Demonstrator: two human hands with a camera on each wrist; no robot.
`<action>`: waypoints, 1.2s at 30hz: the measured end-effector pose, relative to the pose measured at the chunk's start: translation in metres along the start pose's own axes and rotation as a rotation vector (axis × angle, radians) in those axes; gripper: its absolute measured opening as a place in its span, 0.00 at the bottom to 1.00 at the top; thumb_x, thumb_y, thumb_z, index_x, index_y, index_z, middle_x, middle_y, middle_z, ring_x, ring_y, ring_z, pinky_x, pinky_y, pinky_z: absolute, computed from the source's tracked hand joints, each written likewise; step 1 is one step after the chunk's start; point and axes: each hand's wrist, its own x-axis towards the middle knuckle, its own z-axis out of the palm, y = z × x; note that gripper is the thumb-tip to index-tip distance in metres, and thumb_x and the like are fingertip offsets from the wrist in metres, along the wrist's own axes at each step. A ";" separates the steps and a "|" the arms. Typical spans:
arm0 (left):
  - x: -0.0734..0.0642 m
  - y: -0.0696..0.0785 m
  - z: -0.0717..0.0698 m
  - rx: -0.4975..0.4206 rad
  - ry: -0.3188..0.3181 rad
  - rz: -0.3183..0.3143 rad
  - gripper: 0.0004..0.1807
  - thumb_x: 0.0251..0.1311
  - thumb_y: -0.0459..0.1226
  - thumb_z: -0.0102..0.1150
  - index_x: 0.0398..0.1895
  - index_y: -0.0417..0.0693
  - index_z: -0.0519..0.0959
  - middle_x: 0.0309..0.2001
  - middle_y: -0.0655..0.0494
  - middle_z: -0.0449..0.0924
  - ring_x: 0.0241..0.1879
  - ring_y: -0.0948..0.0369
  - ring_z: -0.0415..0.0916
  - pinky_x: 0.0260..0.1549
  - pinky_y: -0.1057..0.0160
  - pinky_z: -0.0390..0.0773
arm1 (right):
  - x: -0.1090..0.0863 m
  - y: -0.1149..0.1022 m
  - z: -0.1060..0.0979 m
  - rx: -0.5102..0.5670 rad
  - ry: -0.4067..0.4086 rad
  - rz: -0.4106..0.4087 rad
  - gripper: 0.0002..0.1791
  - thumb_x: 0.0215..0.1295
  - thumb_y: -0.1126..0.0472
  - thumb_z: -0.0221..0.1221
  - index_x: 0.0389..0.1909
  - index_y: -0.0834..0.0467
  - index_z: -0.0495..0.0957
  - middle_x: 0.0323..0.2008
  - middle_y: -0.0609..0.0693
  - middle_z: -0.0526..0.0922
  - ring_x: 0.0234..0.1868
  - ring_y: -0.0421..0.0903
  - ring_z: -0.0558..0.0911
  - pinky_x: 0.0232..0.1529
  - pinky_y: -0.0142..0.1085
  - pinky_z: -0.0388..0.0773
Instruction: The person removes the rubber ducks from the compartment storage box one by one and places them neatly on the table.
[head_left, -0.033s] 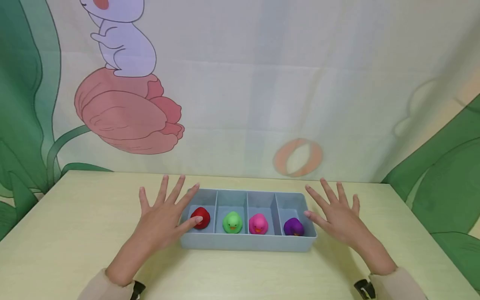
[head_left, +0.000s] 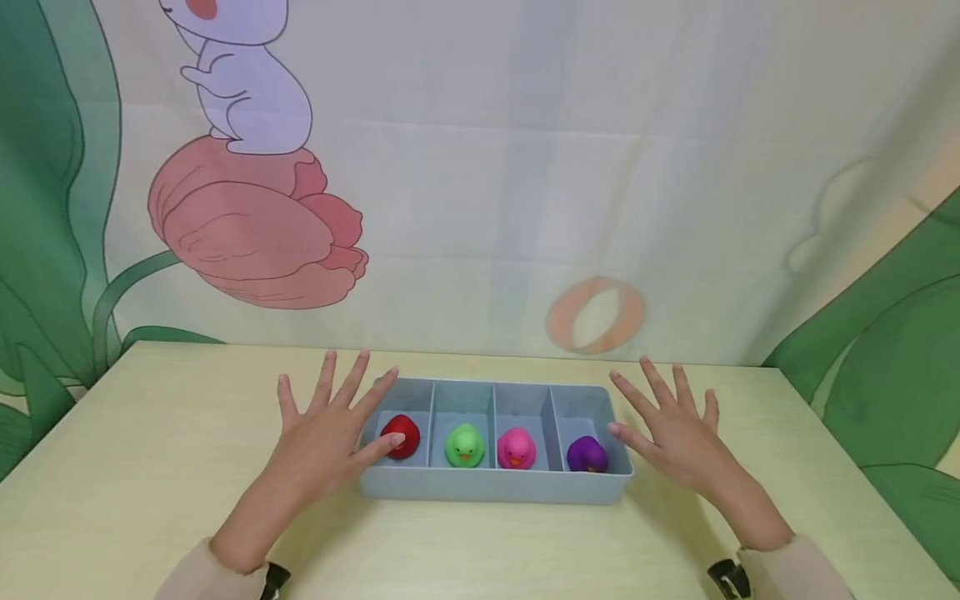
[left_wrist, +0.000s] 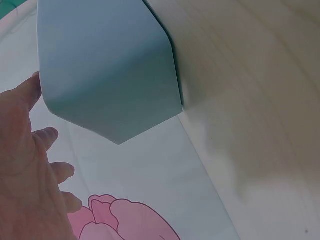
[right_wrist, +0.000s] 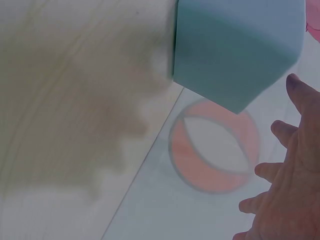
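A blue-grey divided box (head_left: 495, 486) stands on the table, with one rubber duck in each compartment. From left to right these are a red duck (head_left: 405, 429), a green duck (head_left: 465, 446), a pink duck (head_left: 517, 448) and a purple duck (head_left: 587, 454). My left hand (head_left: 318, 442) is spread at the box's left end, its thumb overlapping the red duck in the head view. At the right end my right hand (head_left: 686, 442) is spread too, thumb tip close to the rim. Neither hand grips anything. Both wrist views show the box's outer end walls beside the fingers.
The pale wooden table (head_left: 495, 550) carries the box near its back edge. Behind it hangs a curtain (head_left: 465, 208) printed with a white animal, a pink flower and green leaves. Dark wrist straps (head_left: 727, 577) show at the beige sleeves (head_left: 798, 571).
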 end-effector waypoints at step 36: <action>0.011 0.001 0.000 -0.318 0.031 0.102 0.38 0.56 0.51 0.57 0.69 0.55 0.55 0.69 0.48 0.50 0.68 0.45 0.44 0.57 0.35 0.54 | 0.009 -0.007 0.002 0.275 0.052 -0.054 0.35 0.64 0.47 0.51 0.70 0.47 0.50 0.71 0.59 0.40 0.68 0.67 0.36 0.52 0.72 0.31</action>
